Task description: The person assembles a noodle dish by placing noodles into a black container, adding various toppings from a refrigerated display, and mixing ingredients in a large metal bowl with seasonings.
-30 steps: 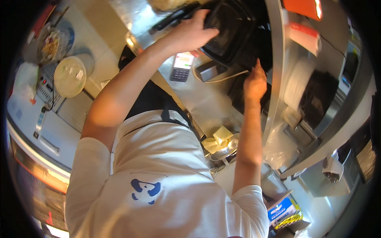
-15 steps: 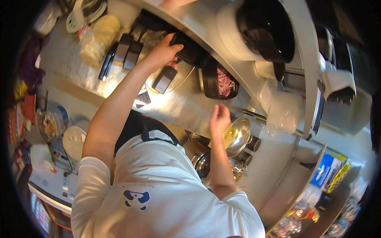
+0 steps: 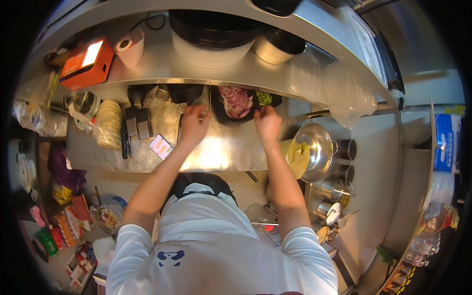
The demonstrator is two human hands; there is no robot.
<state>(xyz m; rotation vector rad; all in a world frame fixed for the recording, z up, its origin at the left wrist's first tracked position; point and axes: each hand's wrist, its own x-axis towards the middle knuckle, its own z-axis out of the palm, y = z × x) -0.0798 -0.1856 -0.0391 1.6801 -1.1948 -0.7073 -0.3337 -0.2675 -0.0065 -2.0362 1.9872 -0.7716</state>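
My left hand [image 3: 194, 124] is over the steel worktop [image 3: 221, 160], left of a black tray [image 3: 222, 117] of sliced purple onion [image 3: 236, 102]. Its fingers are loosely curled and partly apart, with nothing visible in them. My right hand [image 3: 268, 126] is closed at the near edge of a black container [image 3: 277, 100] holding chopped greens [image 3: 264, 98], right beside the onion. Its fingertips are partly hidden against the dark rim. Behind my left hand, a black bin [image 3: 185, 93] stands partly under the shelf.
A steel shelf [image 3: 162, 78] overhangs the back, carrying an orange device [image 3: 87, 64] and a large black-and-white pot [image 3: 211, 42]. Left lie dark-handled tools [image 3: 142, 123], a phone [image 3: 161, 147] and a bagged stack of round wrappers [image 3: 109, 125]. Right stands a steel bowl [image 3: 319, 152] with yellow film.
My left hand has left the black bin and come right and nearer. My right hand has moved up to the container of greens. The view has turned, and that container now shows.
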